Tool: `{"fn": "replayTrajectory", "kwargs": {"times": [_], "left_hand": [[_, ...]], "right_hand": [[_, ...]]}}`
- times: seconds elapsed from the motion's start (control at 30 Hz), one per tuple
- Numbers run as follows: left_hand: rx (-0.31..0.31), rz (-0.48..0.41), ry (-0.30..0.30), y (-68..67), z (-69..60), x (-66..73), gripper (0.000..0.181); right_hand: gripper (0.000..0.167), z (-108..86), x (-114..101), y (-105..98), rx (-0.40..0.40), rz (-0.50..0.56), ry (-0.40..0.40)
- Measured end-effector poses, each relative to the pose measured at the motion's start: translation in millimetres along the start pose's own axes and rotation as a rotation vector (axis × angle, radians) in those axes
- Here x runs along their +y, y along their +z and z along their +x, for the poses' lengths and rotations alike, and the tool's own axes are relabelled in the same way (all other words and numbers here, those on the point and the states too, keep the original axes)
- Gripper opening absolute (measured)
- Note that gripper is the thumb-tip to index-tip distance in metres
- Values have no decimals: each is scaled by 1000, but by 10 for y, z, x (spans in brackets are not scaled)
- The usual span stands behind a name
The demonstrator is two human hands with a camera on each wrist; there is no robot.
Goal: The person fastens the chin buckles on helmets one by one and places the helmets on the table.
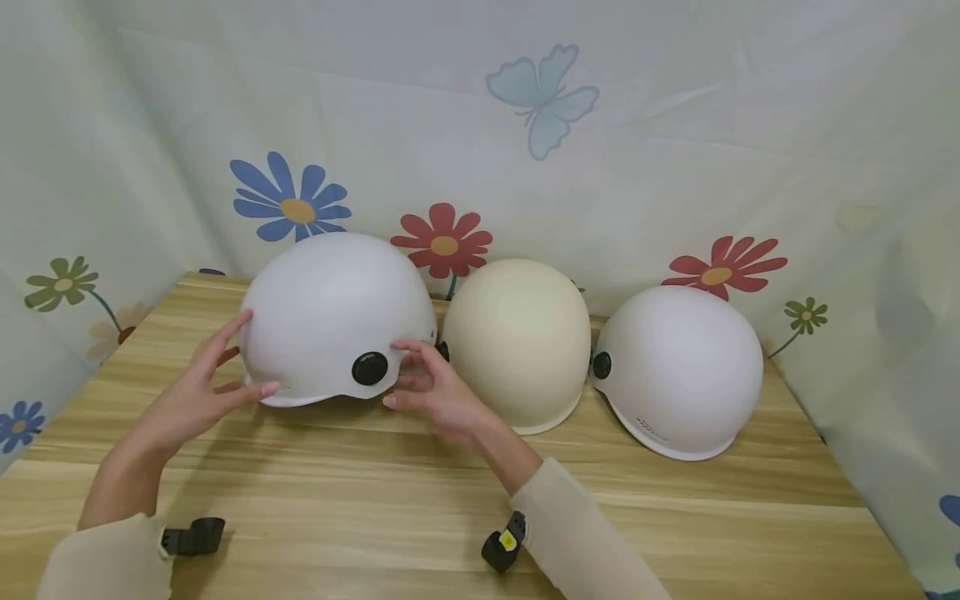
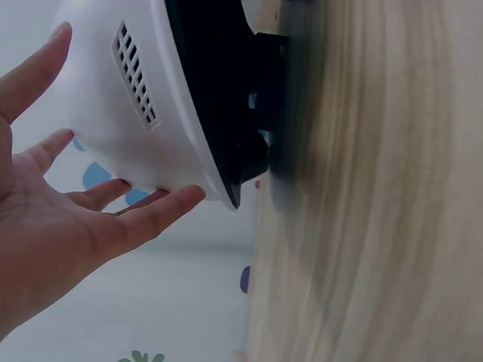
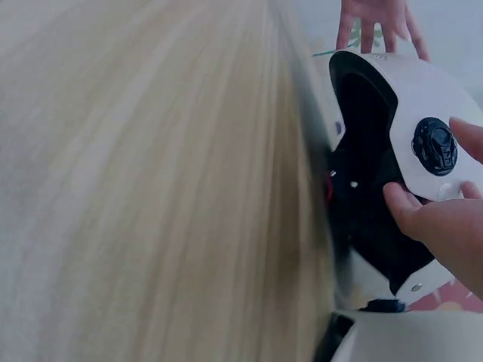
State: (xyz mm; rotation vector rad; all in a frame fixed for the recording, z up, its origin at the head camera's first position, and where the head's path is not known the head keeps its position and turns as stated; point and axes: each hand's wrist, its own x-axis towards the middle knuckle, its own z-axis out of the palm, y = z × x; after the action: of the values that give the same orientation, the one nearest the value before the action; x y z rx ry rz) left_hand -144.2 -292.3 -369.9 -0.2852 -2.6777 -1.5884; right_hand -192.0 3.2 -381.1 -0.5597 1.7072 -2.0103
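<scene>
A large white helmet (image 1: 337, 308) with a round black disc on its side stands at the left of the row on the table. My left hand (image 1: 191, 400) is at its left end, fingers spread against the shell; the left wrist view shows the shell's slotted vent (image 2: 136, 75) beyond the fingers. At the helmet's right end is my right hand (image 1: 442, 396), loosely bent. In the right wrist view its thumb lies by the lower rim, near the black lining (image 3: 370, 113), and its fingers are close to the disc (image 3: 435, 146).
A cream helmet (image 1: 517, 342) stands right beside the white one, and a smaller white helmet (image 1: 682, 367) beyond it. All are on a wood-grain table (image 1: 360, 500). A flower-printed cloth (image 1: 637, 167) hangs behind and at both sides.
</scene>
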Motion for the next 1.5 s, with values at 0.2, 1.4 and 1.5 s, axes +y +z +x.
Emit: {"fn": "replayTrajectory", "kwargs": {"times": [0.2, 1.4, 1.5], "left_hand": [[15, 34, 10, 3, -4, 70, 94], [144, 125, 215, 52, -146, 601, 68], [178, 167, 243, 101, -157, 678, 65]], "right_hand": [[60, -42, -87, 51, 1, 23, -42], [45, -111, -404, 149, -30, 98, -149], [45, -108, -407, 143, -55, 90, -152]]}}
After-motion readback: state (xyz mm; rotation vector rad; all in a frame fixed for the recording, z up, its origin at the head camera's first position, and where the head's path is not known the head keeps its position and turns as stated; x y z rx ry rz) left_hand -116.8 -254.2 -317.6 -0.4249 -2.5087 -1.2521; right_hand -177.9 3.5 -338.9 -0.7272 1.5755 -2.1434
